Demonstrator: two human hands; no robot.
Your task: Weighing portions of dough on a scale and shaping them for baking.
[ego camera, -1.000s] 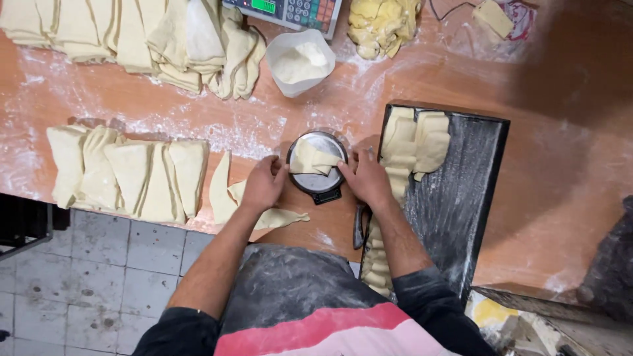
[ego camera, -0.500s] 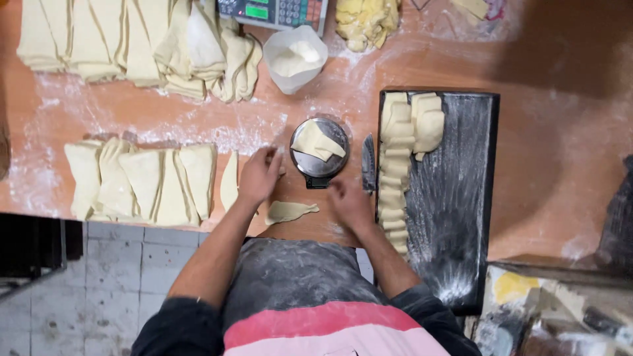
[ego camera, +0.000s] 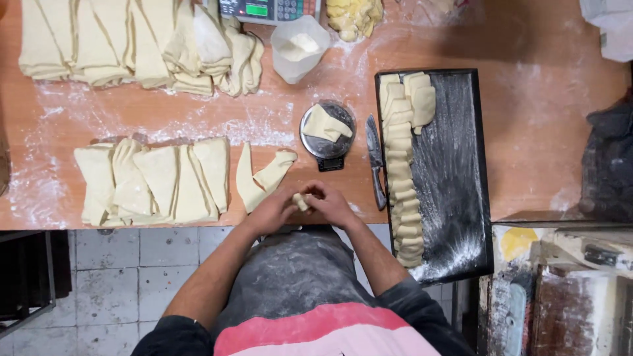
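My left hand (ego camera: 273,209) and my right hand (ego camera: 330,204) meet at the near edge of the floured wooden table (ego camera: 541,145). Together they pinch a small pale piece of dough (ego camera: 301,201) between the fingers. Just beyond them lie two long dough strips (ego camera: 262,177). A small round scale (ego camera: 328,135) past the hands carries a few cut dough pieces. A knife (ego camera: 376,161) lies between the scale and a black tray (ego camera: 455,178), where a column of rolled dough pieces (ego camera: 402,171) runs along the left side.
Triangular dough sheets (ego camera: 155,181) lie in a row at the left. More folded dough (ego camera: 132,43) is stacked along the far edge. A white cup of flour (ego camera: 298,47), a digital scale (ego camera: 267,10) and yellow lumps (ego camera: 355,14) stand at the back.
Both hands left the round scale and drew back to the table's near edge, now closed together on a small dough piece. The camera view shifted.
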